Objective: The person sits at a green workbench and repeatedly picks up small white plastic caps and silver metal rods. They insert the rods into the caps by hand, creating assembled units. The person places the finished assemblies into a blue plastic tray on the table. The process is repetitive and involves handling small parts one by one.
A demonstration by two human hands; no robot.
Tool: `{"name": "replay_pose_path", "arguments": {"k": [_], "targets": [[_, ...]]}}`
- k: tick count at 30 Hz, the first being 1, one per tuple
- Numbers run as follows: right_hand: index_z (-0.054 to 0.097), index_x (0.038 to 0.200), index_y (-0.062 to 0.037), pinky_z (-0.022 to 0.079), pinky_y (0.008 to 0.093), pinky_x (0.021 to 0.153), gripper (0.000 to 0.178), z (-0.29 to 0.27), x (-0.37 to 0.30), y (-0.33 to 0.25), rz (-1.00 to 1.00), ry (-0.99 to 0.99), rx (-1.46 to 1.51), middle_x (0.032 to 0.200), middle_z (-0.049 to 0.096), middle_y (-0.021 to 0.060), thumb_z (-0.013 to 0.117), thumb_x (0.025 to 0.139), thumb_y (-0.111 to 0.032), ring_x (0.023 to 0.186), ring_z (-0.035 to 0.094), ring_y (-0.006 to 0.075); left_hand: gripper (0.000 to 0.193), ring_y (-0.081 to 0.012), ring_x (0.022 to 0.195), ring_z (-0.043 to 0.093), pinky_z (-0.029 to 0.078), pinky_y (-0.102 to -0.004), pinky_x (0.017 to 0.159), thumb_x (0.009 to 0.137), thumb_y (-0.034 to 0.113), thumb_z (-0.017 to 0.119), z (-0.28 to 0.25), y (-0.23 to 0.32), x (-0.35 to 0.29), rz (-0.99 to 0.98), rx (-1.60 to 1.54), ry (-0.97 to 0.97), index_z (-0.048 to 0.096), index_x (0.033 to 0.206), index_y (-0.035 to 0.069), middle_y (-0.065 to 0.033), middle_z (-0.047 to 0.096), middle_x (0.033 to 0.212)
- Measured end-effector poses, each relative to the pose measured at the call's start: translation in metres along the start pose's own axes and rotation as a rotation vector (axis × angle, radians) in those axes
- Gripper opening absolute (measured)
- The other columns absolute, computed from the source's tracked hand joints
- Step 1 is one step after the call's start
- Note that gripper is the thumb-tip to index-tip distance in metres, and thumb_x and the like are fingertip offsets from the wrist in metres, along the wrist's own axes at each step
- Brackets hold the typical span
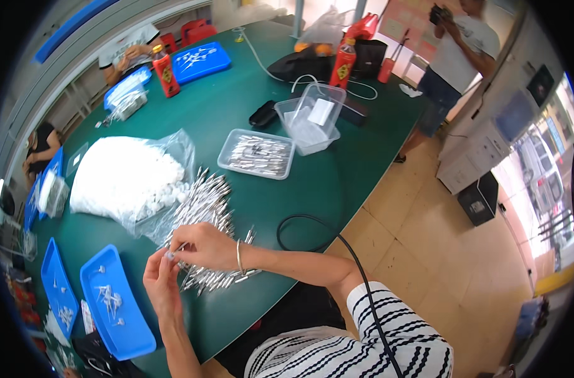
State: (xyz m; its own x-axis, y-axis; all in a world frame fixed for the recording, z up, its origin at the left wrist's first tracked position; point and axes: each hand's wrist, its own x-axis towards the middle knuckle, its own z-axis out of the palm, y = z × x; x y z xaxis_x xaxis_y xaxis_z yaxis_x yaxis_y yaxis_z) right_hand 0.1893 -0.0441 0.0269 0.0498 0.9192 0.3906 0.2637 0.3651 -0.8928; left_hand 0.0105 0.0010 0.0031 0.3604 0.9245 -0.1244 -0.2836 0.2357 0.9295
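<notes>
our left hand (163, 286) and right hand (206, 246) pinch a small pale piece (169, 255), fingers narrow. silvery pins (206, 200) lie beside them.

Glossy metal is seen on the pins (206, 203) and bangle (239, 256), clear plastic on the tub (252, 171) and crinkled bag (184, 148), smooth plastic on the tray (128, 334). The shirt (394, 321) is made of cloth; the table (199, 120) is smoothly finished.

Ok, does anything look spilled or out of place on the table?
Possibly the slim silver metal pieces: they lie in a loose heap on the green tabletop, while similar ones sit in a clear rectangular plastic tray.
</notes>
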Motion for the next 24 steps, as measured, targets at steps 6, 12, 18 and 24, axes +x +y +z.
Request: {"name": "replay_pose_path", "arguments": {"k": [6, 12, 18, 24], "targets": [[0.063, 0.086, -0.0014, 0.048, 0.0386, 0.061, 0.019, 0.0, 0.002, 0.001, -0.005, -0.084, -0.092, 0.07, 0.063, 0.0152, 0.064, 0.084, -0.02, 0.066, 0.063, 0.0294, 0.023, -0.0087, 0.085, 0.062, 0.049, -0.0177, 0.071, 0.089, 0.007, 0.064, 0.002, 0.005, -0.006, 0.137, 0.084, 0.072, 0.06, 0.11, -0.001, -0.0048, 0.064, 0.098], [0.063, 0.085, -0.0012, 0.047, 0.0434, 0.064, 0.024, -0.007, 0.002, 0.007, -0.028, -0.128, -0.155, 0.071, 0.063, 0.0172, 0.058, 0.087, -0.025, 0.069, 0.062, 0.0359, 0.025, -0.01, 0.087, 0.062, 0.049, -0.0198, 0.075, 0.088, 0.006, 0.064, 0.006, 0.006, -0.006, 0.143, 0.113, 0.071, 0.059, 0.112, -0.002, -0.0066, 0.065, 0.099], [0.061, 0.081, -0.0004, 0.047, 0.0457, 0.068, 0.024, -0.003, 0.003, 0.01, -0.048, -0.14, -0.125, 0.072, 0.062, 0.0197, 0.056, 0.086, -0.024, 0.074, 0.062, 0.038, 0.024, -0.0102, 0.082, 0.06, 0.048, -0.0214, 0.073, 0.088, 0.005, 0.064, 0.0, 0.007, -0.005, 0.092, 0.102, 0.052, 0.06, 0.11, -0.003, -0.0053, 0.064, 0.096], [0.057, 0.085, -0.0004, 0.048, 0.0443, 0.068, 0.021, -0.002, 0.004, 0.011, 0.013, -0.19, -0.116, 0.077, 0.061, 0.0207, 0.054, 0.09, -0.02, 0.077, 0.06, 0.0405, 0.021, -0.0097, 0.079, 0.058, 0.047, -0.0235, 0.071, 0.085, 0.002, 0.064, 0.003, 0.003, -0.003, 0.153, 0.208, 0.031, 0.063, 0.106, -0.004, -0.0045, 0.064, 0.093]]}}
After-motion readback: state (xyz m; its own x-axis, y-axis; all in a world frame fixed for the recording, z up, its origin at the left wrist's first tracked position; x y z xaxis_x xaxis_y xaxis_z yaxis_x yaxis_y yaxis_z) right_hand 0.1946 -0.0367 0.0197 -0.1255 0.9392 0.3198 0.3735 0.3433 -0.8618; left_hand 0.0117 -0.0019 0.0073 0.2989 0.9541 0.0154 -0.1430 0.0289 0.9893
